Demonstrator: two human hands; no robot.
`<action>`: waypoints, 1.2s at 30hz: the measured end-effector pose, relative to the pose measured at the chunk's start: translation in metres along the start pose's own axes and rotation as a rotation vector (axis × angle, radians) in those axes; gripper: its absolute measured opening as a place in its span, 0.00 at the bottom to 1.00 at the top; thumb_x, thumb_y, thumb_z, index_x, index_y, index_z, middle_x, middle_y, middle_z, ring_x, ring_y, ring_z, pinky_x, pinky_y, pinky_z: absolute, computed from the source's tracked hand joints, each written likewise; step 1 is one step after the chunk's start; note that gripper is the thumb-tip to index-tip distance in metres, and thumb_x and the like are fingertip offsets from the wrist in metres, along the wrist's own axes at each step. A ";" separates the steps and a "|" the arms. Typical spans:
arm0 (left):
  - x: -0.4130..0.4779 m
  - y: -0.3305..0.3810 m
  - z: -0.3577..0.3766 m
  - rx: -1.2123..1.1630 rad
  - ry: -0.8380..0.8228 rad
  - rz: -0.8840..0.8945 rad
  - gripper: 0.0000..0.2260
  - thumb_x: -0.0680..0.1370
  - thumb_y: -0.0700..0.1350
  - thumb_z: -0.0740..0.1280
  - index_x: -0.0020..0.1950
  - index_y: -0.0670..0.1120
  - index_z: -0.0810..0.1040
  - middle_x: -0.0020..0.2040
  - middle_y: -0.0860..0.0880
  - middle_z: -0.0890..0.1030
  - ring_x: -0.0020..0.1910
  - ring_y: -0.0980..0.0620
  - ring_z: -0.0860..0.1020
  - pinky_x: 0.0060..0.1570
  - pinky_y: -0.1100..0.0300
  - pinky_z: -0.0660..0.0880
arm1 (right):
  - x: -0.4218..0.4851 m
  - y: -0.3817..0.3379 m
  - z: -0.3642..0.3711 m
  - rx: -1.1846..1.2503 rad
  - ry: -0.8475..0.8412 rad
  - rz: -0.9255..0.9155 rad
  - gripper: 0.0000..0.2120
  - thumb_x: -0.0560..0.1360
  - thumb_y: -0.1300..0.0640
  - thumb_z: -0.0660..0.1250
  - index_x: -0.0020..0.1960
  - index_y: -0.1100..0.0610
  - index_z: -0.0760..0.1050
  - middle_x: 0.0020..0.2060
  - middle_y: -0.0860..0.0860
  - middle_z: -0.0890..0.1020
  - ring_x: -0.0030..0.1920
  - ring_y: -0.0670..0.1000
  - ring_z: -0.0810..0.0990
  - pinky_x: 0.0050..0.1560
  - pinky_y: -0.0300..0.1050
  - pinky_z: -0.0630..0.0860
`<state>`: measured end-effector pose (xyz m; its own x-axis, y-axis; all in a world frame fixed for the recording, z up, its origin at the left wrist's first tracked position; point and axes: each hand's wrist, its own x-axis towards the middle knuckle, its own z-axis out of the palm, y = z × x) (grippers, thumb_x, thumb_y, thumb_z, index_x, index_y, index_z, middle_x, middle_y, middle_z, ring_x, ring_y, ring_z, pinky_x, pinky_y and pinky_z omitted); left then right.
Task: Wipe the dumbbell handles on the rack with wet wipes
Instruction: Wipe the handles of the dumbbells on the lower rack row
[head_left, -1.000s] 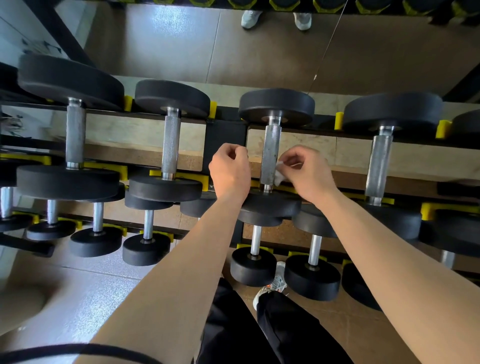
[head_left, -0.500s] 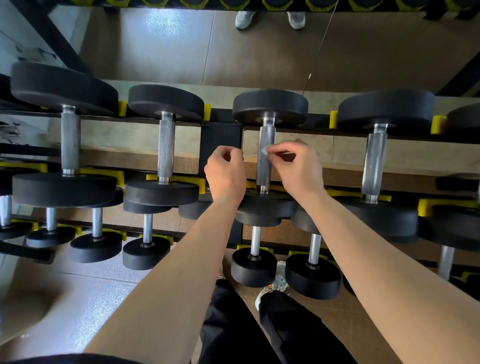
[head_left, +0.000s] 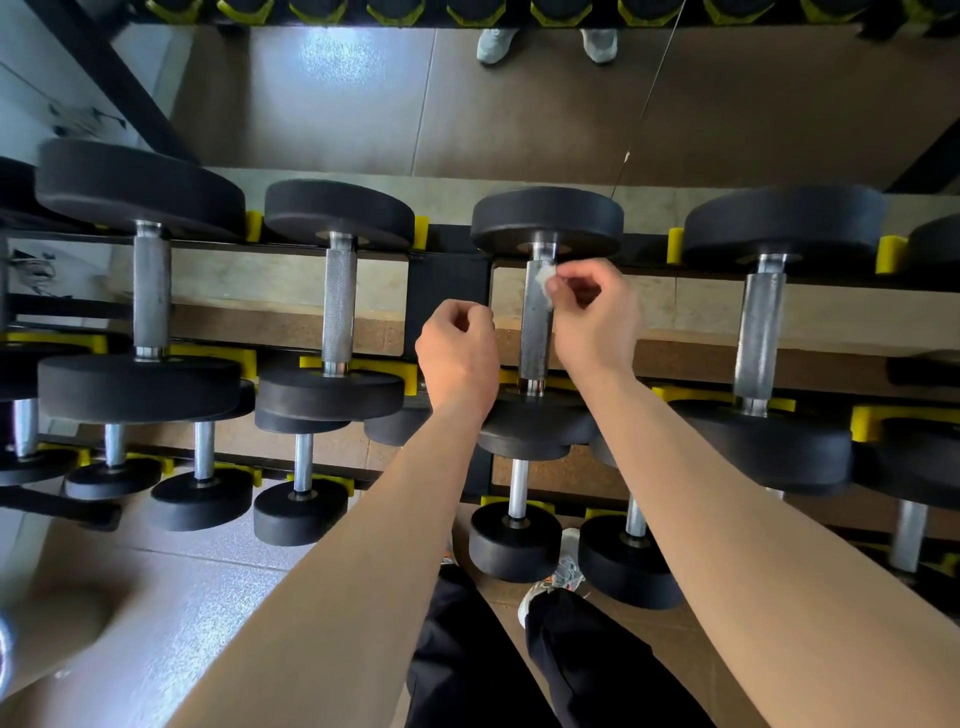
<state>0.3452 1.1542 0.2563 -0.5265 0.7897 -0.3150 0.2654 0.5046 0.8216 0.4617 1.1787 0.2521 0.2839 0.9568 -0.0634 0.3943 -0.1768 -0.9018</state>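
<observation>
Head view: right hand (head_left: 597, 317) pinches wipe (head_left: 544, 278) against dumbbell handle (head_left: 535, 338).

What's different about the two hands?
The right hand pinches a white wipe against the handle; the left hand is curled with nothing showing in it. The right hand reaches the handle's far end; the left hand sits nearer, beside it. Both are bare.
</observation>
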 end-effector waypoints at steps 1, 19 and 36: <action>0.000 0.000 0.000 0.003 0.001 -0.001 0.07 0.81 0.42 0.63 0.48 0.48 0.81 0.41 0.52 0.81 0.43 0.54 0.80 0.41 0.64 0.78 | 0.003 -0.003 0.002 0.029 0.031 0.027 0.06 0.78 0.59 0.70 0.55 0.55 0.80 0.49 0.44 0.81 0.47 0.40 0.78 0.46 0.23 0.71; -0.001 0.000 -0.001 0.003 -0.006 0.001 0.07 0.80 0.43 0.63 0.49 0.49 0.81 0.42 0.51 0.82 0.44 0.53 0.81 0.44 0.60 0.80 | 0.002 0.006 -0.006 -0.006 -0.074 0.161 0.04 0.79 0.56 0.69 0.53 0.53 0.78 0.47 0.45 0.80 0.46 0.40 0.77 0.45 0.31 0.71; -0.001 0.003 -0.001 0.017 0.006 -0.008 0.07 0.80 0.42 0.63 0.48 0.48 0.81 0.42 0.51 0.82 0.44 0.53 0.81 0.43 0.60 0.79 | -0.018 0.022 -0.024 -0.155 -0.245 0.038 0.03 0.79 0.57 0.69 0.51 0.53 0.81 0.43 0.43 0.81 0.42 0.38 0.78 0.40 0.24 0.70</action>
<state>0.3456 1.1540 0.2594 -0.5333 0.7836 -0.3187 0.2750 0.5169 0.8107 0.4866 1.1524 0.2442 0.0890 0.9726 -0.2147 0.5214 -0.2291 -0.8220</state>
